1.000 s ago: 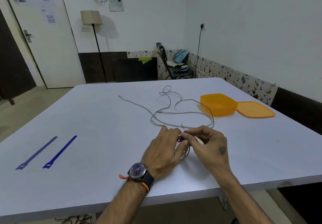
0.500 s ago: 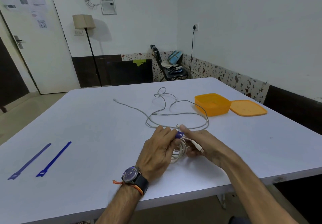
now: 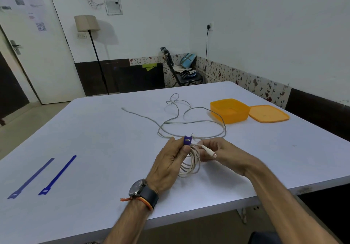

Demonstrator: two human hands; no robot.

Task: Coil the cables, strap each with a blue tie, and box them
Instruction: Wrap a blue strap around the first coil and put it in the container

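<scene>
A coiled white cable (image 3: 190, 165) hangs between my hands just above the white table (image 3: 106, 149). My left hand (image 3: 168, 165) pinches the top of the coil, where a blue tie (image 3: 187, 140) with a slot at its head wraps it. On the coil's right side is my right hand (image 3: 223, 153), fingers closed on the cable by its white plug end. Beyond my hands lies a loose grey cable (image 3: 181, 122), sprawled in loops. The open orange box (image 3: 229, 110) stands at the far right with its lid (image 3: 269, 113) beside it.
Two spare blue ties (image 3: 57, 175) lie flat side by side at the near left of the table. Beyond the table's far edge stand a floor lamp (image 3: 89, 35) and a chair (image 3: 181, 71) against the wall; a door is at the left.
The coil has been lifted and turned more upright, so its loops and the blue tie's slotted head now show between my hands. My right hand has opened away from the tie toward the plug.
</scene>
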